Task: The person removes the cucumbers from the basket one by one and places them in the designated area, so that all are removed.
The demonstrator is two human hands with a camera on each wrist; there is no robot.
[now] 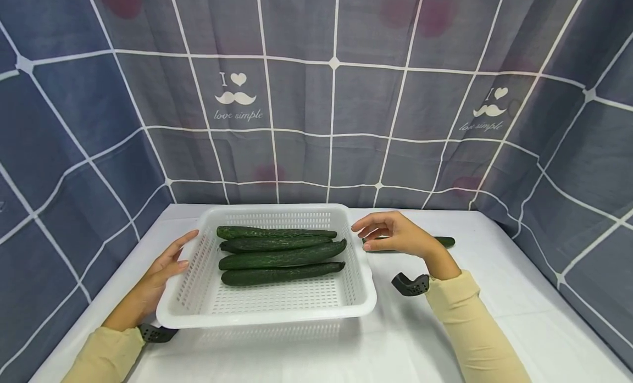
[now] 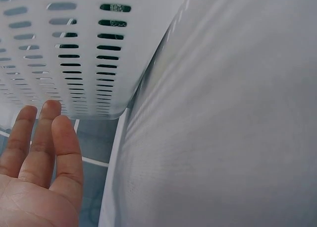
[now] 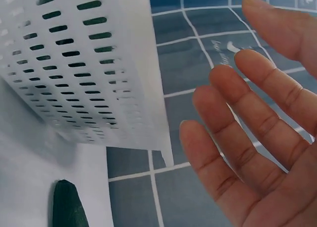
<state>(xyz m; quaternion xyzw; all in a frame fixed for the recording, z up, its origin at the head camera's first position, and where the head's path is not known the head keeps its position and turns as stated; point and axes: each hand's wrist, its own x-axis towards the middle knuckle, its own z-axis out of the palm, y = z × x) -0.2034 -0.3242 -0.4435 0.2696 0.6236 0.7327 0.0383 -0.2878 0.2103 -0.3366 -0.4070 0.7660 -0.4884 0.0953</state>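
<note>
A white perforated plastic basket (image 1: 277, 315) is in the middle of the head view, over the white table. Several dark green cucumbers (image 1: 283, 256) lie side by side in it. My left hand (image 1: 155, 278) is at the basket's left side with fingers extended; in the left wrist view its fingertips are close to the slotted wall (image 2: 84, 48), and I cannot tell if they touch. To the right of the basket, my right hand (image 1: 395, 234) has loosely bent fingers and holds nothing. Another cucumber (image 1: 445, 242) lies on the table behind that hand, partly hidden by it.
The white table (image 1: 316, 355) stretches to the front and right. Grey-blue checked curtains (image 1: 296, 97) enclose it at the back and both sides. A black wrist device (image 1: 410, 284) sits by the right cuff, and a similar one (image 1: 157, 333) by the left.
</note>
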